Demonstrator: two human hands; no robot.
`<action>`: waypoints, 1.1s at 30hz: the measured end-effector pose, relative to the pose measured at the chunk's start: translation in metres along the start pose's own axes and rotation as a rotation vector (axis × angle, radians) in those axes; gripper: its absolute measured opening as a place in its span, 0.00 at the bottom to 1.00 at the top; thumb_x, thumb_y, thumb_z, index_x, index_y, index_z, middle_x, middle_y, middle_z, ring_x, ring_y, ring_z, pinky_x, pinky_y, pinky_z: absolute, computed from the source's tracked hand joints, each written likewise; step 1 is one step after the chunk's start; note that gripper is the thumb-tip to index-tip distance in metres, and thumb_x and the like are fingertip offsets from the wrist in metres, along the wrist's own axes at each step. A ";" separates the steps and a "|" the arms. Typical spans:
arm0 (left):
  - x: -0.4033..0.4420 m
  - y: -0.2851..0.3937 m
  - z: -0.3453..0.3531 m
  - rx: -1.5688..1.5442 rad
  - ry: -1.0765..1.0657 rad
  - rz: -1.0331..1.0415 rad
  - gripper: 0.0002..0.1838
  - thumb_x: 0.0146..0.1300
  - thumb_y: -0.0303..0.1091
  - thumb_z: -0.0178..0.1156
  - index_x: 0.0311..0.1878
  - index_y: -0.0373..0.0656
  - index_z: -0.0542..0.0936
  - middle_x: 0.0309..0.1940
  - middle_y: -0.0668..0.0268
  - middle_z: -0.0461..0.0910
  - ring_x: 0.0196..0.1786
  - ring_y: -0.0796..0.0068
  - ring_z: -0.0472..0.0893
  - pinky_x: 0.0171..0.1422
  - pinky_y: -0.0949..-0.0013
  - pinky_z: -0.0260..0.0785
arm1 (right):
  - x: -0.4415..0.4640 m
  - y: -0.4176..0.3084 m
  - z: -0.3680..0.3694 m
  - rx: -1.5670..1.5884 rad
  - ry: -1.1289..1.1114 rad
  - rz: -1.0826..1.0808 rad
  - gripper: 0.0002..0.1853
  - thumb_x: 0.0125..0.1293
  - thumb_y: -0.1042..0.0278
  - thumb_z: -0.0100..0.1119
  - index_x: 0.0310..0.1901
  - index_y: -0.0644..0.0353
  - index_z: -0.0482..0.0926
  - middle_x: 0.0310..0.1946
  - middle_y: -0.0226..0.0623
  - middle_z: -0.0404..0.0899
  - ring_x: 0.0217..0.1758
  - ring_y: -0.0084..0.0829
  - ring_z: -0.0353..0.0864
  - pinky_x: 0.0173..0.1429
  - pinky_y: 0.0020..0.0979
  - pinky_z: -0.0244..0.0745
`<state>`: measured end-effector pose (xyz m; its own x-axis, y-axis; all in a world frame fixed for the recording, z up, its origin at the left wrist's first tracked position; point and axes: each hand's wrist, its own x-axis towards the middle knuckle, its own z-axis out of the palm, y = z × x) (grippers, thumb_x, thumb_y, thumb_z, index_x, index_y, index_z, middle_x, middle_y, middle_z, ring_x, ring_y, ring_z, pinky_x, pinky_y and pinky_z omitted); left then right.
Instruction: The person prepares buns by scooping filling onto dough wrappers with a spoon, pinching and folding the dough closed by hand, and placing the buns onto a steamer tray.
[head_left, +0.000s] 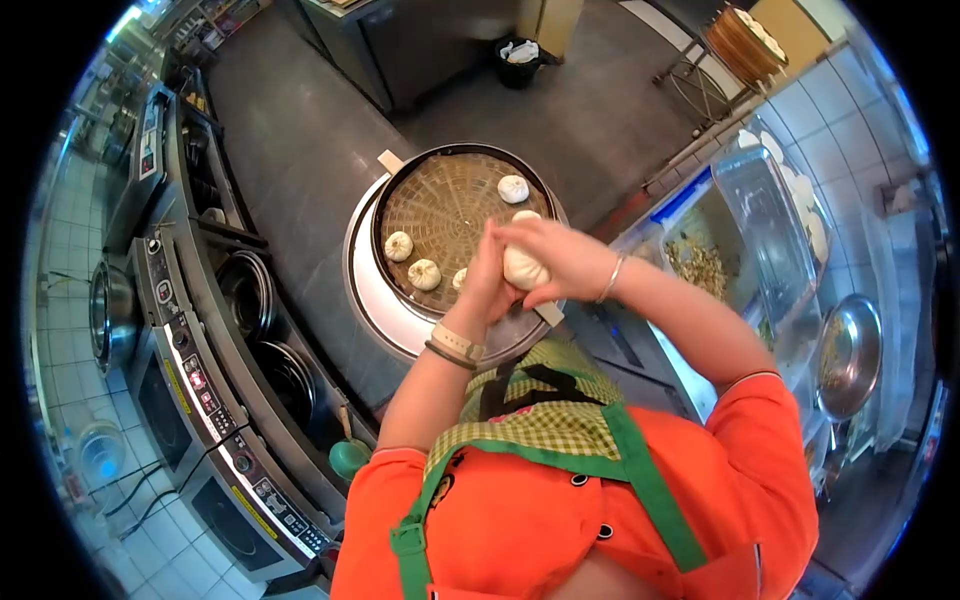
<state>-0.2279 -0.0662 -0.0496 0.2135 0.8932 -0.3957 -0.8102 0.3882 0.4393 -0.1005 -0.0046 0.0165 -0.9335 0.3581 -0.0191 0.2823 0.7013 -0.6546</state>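
Observation:
A pleated white bun [523, 269] is cupped between my two hands above the near right side of a round steamer tray [450, 205]. My left hand [487, 282] presses on it from the left with its fingers pointing away from me. From the right, my right hand [563, 255] wraps over the top, its thumb below the bun. In the tray sit several finished-looking buns: one at the far right [513, 189] and two at the near left, a bun [398, 246] and another bun [424, 274]. Others are partly hidden behind my hands.
Induction cookers [195, 385] line the left counter, with a steel bowl [113, 315] beside them. At right are a pan of chopped filling [697, 262], a clear plastic lid [775, 215] and a steel bowl [850, 355]. A black bin [516, 70] stands on the floor ahead.

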 end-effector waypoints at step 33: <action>-0.133 -0.107 -0.155 0.864 -0.145 -0.308 0.24 0.63 0.41 0.46 0.60 0.39 0.62 0.55 0.59 0.68 0.58 0.70 0.65 0.62 0.71 0.53 | 0.040 0.080 0.028 0.253 -0.093 0.264 0.26 0.49 0.63 0.58 0.52 0.61 0.67 0.46 0.49 0.69 0.52 0.43 0.67 0.58 0.36 0.61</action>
<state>-0.2540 -0.2619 -0.1691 0.4653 0.7195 -0.5156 -0.0304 0.5951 0.8030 -0.1219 0.0487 -0.0572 -0.8555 0.4400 -0.2730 0.4630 0.4136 -0.7840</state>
